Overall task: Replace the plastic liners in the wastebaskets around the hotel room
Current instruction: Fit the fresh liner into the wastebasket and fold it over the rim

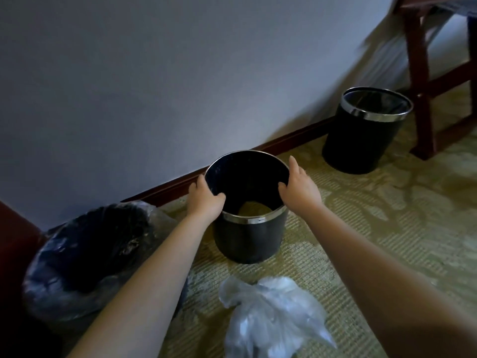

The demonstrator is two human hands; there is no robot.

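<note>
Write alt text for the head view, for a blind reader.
Left hand and right hand grip the rim of an unlined black wastebasket. A crumpled plastic liner lies nearer; a lined wastebasket stands left, a far wastebasket right.

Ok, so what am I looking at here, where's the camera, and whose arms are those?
No machine here: one camera worn on a person's head looks down at their own bare arms. The left hand and right hand each grip the rim of the middle wastebasket, which shows no liner and stands on the carpet by the wall. A crumpled plastic liner lies nearer the camera. On the left sits a lined wastebasket; a third wastebasket stands farther right, beside dark wooden furniture legs.
</note>
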